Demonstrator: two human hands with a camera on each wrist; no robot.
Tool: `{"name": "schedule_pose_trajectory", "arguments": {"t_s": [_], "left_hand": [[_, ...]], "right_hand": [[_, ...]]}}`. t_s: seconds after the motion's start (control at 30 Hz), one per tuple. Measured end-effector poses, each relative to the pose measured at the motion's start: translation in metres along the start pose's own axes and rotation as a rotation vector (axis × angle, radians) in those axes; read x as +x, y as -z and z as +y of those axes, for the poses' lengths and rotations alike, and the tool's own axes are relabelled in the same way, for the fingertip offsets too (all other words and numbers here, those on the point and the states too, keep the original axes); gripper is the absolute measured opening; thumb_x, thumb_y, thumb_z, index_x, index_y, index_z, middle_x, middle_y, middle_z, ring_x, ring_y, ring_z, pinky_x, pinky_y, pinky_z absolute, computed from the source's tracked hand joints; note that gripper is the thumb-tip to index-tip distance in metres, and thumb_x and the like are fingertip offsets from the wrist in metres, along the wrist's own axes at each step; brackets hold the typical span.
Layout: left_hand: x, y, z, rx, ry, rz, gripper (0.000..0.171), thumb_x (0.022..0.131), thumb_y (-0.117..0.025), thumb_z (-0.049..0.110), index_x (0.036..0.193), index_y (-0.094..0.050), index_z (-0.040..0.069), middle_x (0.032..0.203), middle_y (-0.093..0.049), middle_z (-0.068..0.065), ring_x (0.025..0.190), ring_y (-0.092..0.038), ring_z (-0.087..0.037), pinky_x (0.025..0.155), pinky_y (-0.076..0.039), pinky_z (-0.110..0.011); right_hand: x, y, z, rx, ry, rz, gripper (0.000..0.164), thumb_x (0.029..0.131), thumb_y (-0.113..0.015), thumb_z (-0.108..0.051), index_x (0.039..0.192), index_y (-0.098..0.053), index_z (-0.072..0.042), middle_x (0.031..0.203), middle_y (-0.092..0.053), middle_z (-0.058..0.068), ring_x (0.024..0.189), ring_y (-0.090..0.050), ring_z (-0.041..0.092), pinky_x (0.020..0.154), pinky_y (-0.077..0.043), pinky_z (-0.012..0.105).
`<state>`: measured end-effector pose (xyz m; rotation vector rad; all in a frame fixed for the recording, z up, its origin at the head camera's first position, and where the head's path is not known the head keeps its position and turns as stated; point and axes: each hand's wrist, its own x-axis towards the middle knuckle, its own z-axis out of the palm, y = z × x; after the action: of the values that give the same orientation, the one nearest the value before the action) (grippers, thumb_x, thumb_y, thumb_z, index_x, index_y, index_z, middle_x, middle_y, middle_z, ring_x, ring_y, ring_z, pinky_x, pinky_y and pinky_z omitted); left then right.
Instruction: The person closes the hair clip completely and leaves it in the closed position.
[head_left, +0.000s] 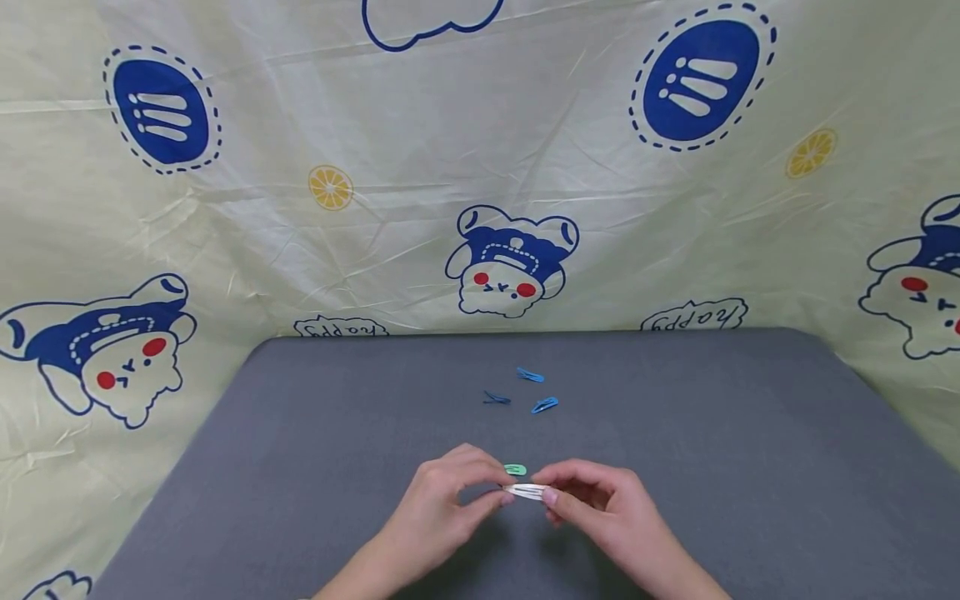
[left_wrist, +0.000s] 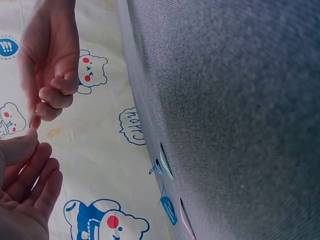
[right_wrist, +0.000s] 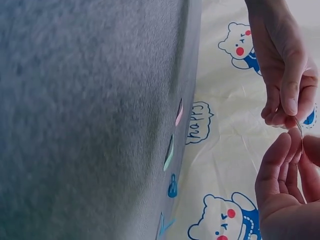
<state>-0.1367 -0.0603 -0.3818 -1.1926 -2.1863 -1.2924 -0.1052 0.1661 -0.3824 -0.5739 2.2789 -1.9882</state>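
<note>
A white snap hair clip [head_left: 528, 492] is held just above the grey table, spanning the gap between both hands. Thumb and fingers of my left hand [head_left: 450, 493] pinch its left end. At the other end, my right hand [head_left: 611, 502] grips it between thumb and forefinger. In both wrist views the clip [left_wrist: 32, 119] shows only as a thin edge between the fingertips. Just behind the hands lies a green snap hair clip [head_left: 515, 470]. A pink hair clip [left_wrist: 187, 220] lies on the table in the wrist views; the head view does not show it.
Farther back on the grey table [head_left: 360, 408] lie a blue hair clip [head_left: 530, 375], another blue clip [head_left: 545, 405] and a dark blue clip [head_left: 497, 398] that looks spread open. Behind the table's far edge hangs a pale printed cloth [head_left: 405, 250].
</note>
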Motion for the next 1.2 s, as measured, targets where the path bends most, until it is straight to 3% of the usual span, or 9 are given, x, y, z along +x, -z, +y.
{"name": "schedule_pose_trajectory", "arguments": {"t_s": [0.1,0.37,0.53,0.73,0.9,1.2], "left_hand": [[0.001,0.000,-0.001,-0.010,0.015,-0.001,0.019,0.080,-0.081,0.003,0.094,-0.075,0.013,0.093,-0.069,0.010,0.091,-0.062,-0.006,0.078,-0.050,-0.019],[0.003,-0.004,-0.004,-0.036,0.039,-0.017,0.017,0.081,-0.080,0.003,0.093,-0.075,0.014,0.092,-0.069,0.011,0.089,-0.061,-0.005,0.076,-0.052,-0.023],[0.007,-0.007,-0.006,-0.042,0.056,-0.015,0.019,0.080,-0.080,0.002,0.093,-0.075,0.015,0.090,-0.069,0.012,0.087,-0.061,-0.005,0.075,-0.052,-0.025],[0.012,-0.010,-0.009,-0.079,0.176,-0.011,0.017,0.081,-0.081,0.007,0.091,-0.076,0.019,0.086,-0.067,0.017,0.081,-0.061,-0.007,0.069,-0.050,-0.029],[0.016,-0.015,-0.014,-0.116,0.213,-0.031,0.016,0.082,-0.080,0.006,0.090,-0.076,0.019,0.086,-0.067,0.015,0.082,-0.061,-0.005,0.072,-0.052,-0.032],[0.028,-0.019,-0.021,-0.116,0.258,-0.126,0.010,0.085,-0.078,0.007,0.091,-0.076,0.015,0.087,-0.067,0.015,0.087,-0.062,-0.003,0.079,-0.054,-0.034]], "right_hand": [[0.000,0.000,0.000,-0.032,0.043,0.011,0.018,0.090,-0.073,-0.009,0.107,-0.070,-0.007,0.094,-0.068,0.018,0.078,-0.066,0.019,0.069,-0.056,0.032],[0.000,0.002,-0.003,-0.259,0.141,0.092,0.017,0.086,-0.077,-0.012,0.100,-0.072,-0.021,0.087,-0.069,0.000,0.074,-0.064,0.014,0.068,-0.055,0.030],[0.003,0.007,-0.004,-0.333,0.139,0.102,0.017,0.085,-0.078,-0.013,0.098,-0.072,-0.024,0.087,-0.068,-0.007,0.073,-0.064,0.011,0.069,-0.055,0.029],[0.006,0.016,-0.003,-0.386,0.100,0.099,0.018,0.085,-0.079,-0.014,0.098,-0.072,-0.025,0.085,-0.067,-0.008,0.073,-0.064,0.010,0.069,-0.055,0.030],[0.011,0.023,-0.004,-0.419,0.065,0.085,0.018,0.084,-0.079,-0.015,0.097,-0.072,-0.026,0.086,-0.066,-0.011,0.074,-0.063,0.011,0.070,-0.055,0.030],[0.018,0.038,0.006,-0.474,0.146,0.054,0.019,0.084,-0.080,-0.015,0.096,-0.074,-0.027,0.087,-0.066,-0.014,0.073,-0.062,0.009,0.068,-0.053,0.027]]}}
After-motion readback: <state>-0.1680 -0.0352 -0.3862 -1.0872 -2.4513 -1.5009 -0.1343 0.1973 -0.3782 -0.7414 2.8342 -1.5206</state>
